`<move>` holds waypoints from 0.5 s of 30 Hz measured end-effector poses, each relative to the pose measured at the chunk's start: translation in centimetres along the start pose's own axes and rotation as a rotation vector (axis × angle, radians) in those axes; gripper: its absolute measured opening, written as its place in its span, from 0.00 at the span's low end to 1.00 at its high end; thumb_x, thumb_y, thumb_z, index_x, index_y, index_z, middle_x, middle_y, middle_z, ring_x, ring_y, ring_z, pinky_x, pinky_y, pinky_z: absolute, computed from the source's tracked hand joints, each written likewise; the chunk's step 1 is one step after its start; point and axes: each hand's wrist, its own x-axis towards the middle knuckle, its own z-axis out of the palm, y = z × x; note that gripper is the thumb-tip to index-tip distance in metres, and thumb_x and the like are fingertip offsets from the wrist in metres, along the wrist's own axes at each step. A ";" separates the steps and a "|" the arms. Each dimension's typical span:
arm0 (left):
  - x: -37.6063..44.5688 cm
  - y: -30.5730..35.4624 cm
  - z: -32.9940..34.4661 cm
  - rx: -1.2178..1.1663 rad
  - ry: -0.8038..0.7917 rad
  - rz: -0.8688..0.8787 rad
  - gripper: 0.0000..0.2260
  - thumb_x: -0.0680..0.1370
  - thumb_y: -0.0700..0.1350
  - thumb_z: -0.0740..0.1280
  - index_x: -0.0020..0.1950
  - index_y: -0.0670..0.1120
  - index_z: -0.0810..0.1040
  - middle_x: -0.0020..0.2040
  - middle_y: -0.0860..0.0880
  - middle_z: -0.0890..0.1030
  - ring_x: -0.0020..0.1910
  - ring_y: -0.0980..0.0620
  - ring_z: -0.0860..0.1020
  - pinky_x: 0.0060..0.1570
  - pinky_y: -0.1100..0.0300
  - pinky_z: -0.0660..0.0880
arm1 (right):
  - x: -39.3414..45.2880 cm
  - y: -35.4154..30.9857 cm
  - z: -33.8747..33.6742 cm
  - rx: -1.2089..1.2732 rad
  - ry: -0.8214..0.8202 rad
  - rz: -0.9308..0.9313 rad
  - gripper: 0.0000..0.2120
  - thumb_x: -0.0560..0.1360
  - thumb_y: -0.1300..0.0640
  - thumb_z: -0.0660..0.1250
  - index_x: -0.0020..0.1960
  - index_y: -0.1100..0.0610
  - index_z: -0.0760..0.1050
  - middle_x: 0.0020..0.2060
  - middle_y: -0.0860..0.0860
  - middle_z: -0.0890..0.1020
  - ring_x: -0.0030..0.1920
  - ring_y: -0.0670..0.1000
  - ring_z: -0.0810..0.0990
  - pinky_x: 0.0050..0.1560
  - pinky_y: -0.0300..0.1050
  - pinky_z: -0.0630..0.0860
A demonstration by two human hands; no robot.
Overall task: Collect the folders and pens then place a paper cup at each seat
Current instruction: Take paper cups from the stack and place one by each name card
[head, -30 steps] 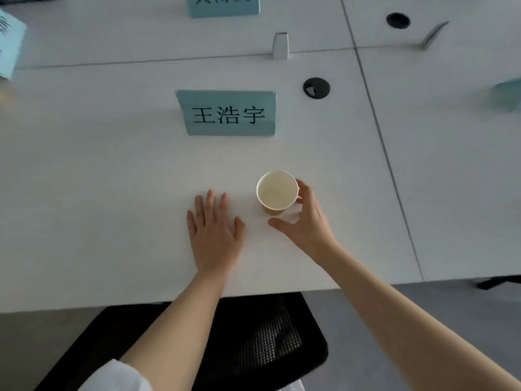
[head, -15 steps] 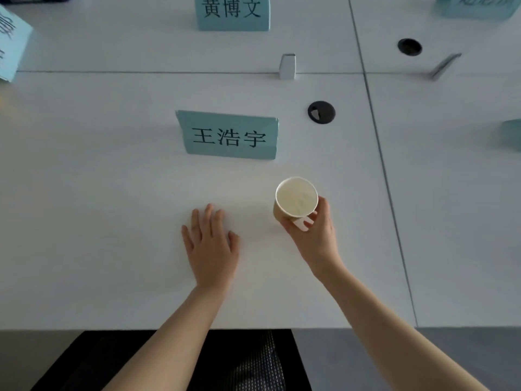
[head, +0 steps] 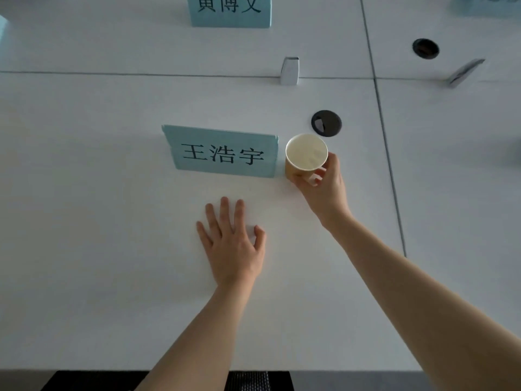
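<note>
Looking down from the head cam, the right hand (head: pixel 324 187) was wrapped around a paper cup (head: pixel 304 158), fingers curled on its side, holding it upright just right of the near name card (head: pixel 222 152), pretty much touching its edge. Couldn't tell if the cup's base was actually on the white table (head: pixel 84 221) or a hair above it. The left hand (head: pixel 232 245) lay flat and open on the table, fingers spread, gripping nothing. A black cable grommet (head: pixel 326 123) sat just behind the cup, and a second name card (head: pixel 229 9) stood further back.
</note>
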 end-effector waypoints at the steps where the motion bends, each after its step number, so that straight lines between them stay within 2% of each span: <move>1: 0.1 0.0 0.0 0.004 -0.004 -0.004 0.28 0.76 0.57 0.56 0.74 0.50 0.67 0.77 0.44 0.64 0.77 0.39 0.57 0.74 0.37 0.53 | 0.2 0.0 0.2 -0.003 0.002 -0.001 0.29 0.67 0.48 0.76 0.62 0.53 0.67 0.57 0.48 0.77 0.55 0.48 0.78 0.56 0.52 0.77; 5: 0.2 0.0 0.1 0.006 -0.013 -0.013 0.28 0.75 0.57 0.55 0.74 0.50 0.67 0.77 0.44 0.65 0.77 0.38 0.58 0.73 0.37 0.54 | 0.6 -0.2 0.7 -0.026 -0.021 -0.014 0.30 0.68 0.48 0.76 0.63 0.52 0.66 0.59 0.49 0.77 0.56 0.48 0.78 0.54 0.48 0.77; 8: 0.2 0.1 0.0 0.001 -0.040 -0.022 0.29 0.76 0.58 0.53 0.75 0.50 0.66 0.77 0.45 0.63 0.77 0.39 0.56 0.74 0.37 0.52 | -0.2 0.7 -0.2 -0.134 -0.051 -0.055 0.30 0.70 0.56 0.73 0.68 0.55 0.64 0.62 0.51 0.75 0.61 0.51 0.74 0.57 0.42 0.70; 11: 0.3 -0.2 0.0 0.003 -0.072 -0.021 0.30 0.76 0.58 0.52 0.76 0.50 0.64 0.78 0.45 0.61 0.78 0.39 0.54 0.75 0.38 0.50 | -2.8 2.1 -2.4 -0.300 -0.095 -0.075 0.28 0.74 0.60 0.68 0.71 0.57 0.62 0.67 0.53 0.71 0.68 0.52 0.69 0.63 0.38 0.62; 15: -0.1 0.1 -0.5 -0.022 -0.088 0.009 0.29 0.75 0.54 0.53 0.76 0.47 0.64 0.78 0.43 0.61 0.78 0.37 0.55 0.73 0.36 0.50 | -8.0 4.1 -7.6 -0.399 -0.116 -0.051 0.22 0.77 0.62 0.64 0.70 0.59 0.65 0.66 0.54 0.72 0.68 0.54 0.69 0.64 0.38 0.60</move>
